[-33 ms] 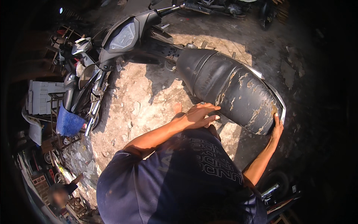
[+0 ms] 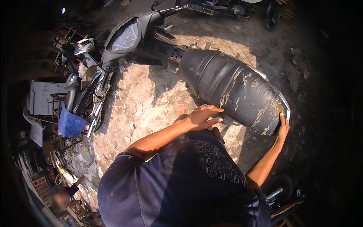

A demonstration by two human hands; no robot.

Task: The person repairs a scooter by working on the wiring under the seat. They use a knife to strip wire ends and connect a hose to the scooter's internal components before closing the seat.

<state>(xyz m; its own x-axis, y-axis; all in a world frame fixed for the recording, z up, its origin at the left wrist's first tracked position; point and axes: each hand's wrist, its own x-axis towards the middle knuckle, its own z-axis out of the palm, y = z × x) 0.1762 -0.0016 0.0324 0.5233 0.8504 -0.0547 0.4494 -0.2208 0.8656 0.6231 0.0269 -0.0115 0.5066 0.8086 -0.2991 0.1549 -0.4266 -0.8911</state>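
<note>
A black scooter (image 2: 151, 34) stands on cracked concrete in front of me, its handlebar end to the left. Its long black seat (image 2: 234, 85) is badly worn, with pale peeled patches. My left hand (image 2: 202, 118) lies with fingers stretched out against the near lower edge of the seat, about midway along it. My right hand (image 2: 283, 128) is wrapped on the rear tip of the seat, by the silver rim there. My dark blue shirt fills the lower middle of the view and hides what is under it.
Other scooters (image 2: 87, 87) are parked close together at the left, with a blue cloth (image 2: 70, 124) and a white crate (image 2: 41, 97) beside them. Another motorcycle (image 2: 227, 7) stands at the top. A wheel (image 2: 278, 186) sits lower right. A person (image 2: 60, 196) is at lower left.
</note>
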